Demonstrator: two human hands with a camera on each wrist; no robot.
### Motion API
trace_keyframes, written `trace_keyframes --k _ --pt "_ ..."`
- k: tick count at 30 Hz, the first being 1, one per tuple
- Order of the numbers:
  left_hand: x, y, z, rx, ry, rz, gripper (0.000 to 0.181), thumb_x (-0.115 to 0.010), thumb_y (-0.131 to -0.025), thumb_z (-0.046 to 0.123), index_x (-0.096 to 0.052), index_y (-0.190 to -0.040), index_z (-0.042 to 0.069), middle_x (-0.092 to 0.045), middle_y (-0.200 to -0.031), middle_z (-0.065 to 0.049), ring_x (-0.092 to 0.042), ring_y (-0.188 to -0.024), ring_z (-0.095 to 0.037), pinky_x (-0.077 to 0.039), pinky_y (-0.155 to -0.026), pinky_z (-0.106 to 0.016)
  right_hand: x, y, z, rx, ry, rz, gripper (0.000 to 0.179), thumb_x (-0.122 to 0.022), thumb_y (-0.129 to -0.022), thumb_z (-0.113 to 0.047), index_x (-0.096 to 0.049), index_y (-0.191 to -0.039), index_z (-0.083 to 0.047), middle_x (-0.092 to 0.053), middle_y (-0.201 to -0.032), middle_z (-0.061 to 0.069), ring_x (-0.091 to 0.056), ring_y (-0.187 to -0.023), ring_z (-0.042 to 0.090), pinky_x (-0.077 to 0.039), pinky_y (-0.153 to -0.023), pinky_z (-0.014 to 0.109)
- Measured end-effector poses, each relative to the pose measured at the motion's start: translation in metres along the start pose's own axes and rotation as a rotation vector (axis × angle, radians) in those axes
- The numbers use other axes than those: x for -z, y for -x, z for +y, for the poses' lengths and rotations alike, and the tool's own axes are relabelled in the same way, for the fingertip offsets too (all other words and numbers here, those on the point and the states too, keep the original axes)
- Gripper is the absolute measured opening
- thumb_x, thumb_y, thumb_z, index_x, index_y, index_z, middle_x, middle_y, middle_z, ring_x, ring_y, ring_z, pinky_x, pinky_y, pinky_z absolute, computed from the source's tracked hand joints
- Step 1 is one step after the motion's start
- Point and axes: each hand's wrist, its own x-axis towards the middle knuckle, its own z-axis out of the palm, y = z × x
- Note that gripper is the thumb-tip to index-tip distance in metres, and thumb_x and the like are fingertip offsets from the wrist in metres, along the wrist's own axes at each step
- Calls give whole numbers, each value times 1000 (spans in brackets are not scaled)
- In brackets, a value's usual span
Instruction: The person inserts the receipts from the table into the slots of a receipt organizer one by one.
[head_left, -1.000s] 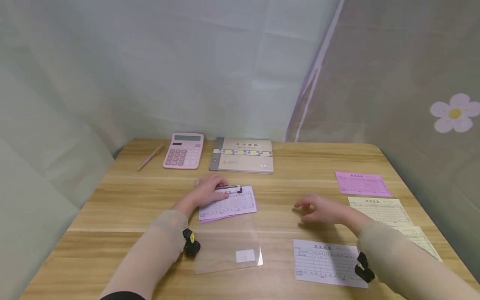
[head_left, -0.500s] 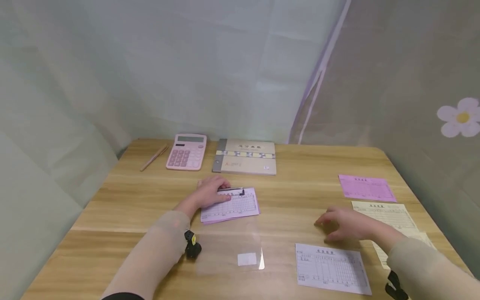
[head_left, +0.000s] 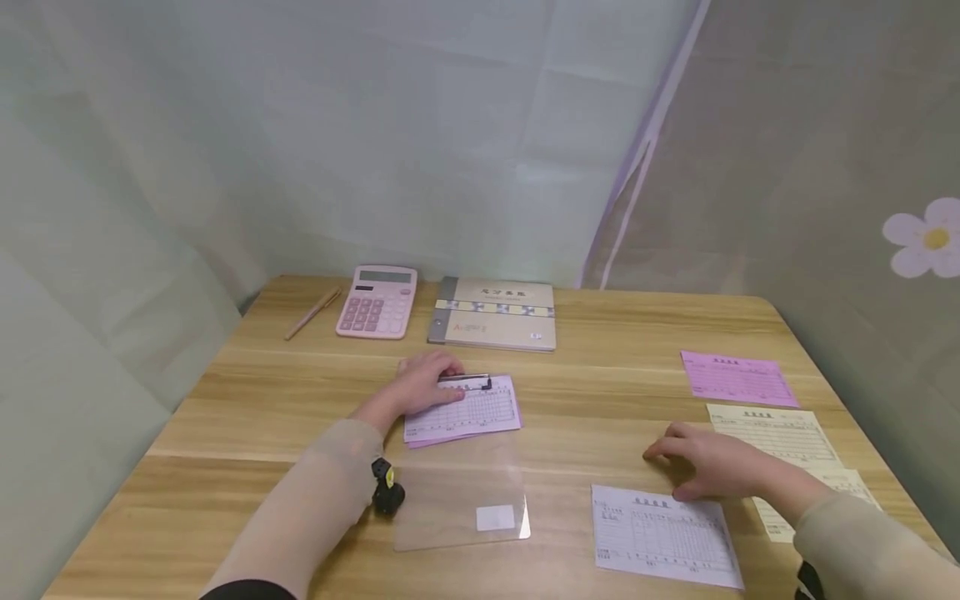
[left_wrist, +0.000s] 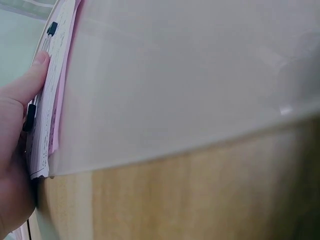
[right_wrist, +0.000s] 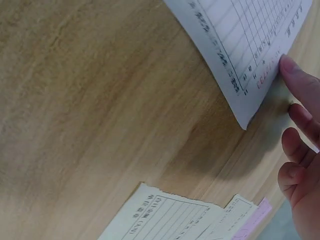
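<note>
Left hand [head_left: 426, 385]: the left wrist view's edge is cutting it off.
Clip [head_left: 474, 382]: that hand is covering its left end in the head view.
Clipped purple sheet [left_wrist: 59, 107]: a white form [head_left: 480, 412] is hiding most of it.
Lower yellow form [head_left: 776, 527]: I am losing its middle behind the right forearm [head_left: 783, 490].
Right hand [head_left: 712, 462]: the right wrist view's edge is cropping it.
Loose white form [head_left: 667, 537]: its small entries are defeating me from the head view.
Flower [head_left: 936, 239]: the right edge is trimming its petals.
</note>
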Motion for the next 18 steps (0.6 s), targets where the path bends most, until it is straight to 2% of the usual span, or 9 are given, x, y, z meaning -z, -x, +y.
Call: trace_keyframes --k 5,12,18 --pt "1 0 2 0 -3 5 39 -68 -82 45 -59 -113 23 -53 -118 2 -43 -112 -22 -23 -95 -47 2 -3 0 -2 5 10 37 -76 -76 -29 -65 -111 -26 -54 -103 -12 -54 -92 8 -48 -79 37" --pt "-1 3 1 -6 -3 -15 38 -68 -81 45 -59 -111 24 -53 -119 1 -43 -114 -23 -24 -96 -48 -2 -1 -2 -2 -48 -11 41 -77 -74 -33 -65 -112 -24 -53 -104 -11 -53 -93 9 -47 -82 37" --pt "-1 2 1 -4 1 1 40 -67 -82 44 -59 -115 22 -53 -123 -1 -41 -117 -25 -22 -98 -49 -1 -6 0 -17 -31 12 33 -75 -77 -29 -66 -108 -26 -55 -104 -11 -56 -95 12 -47 -82 41"
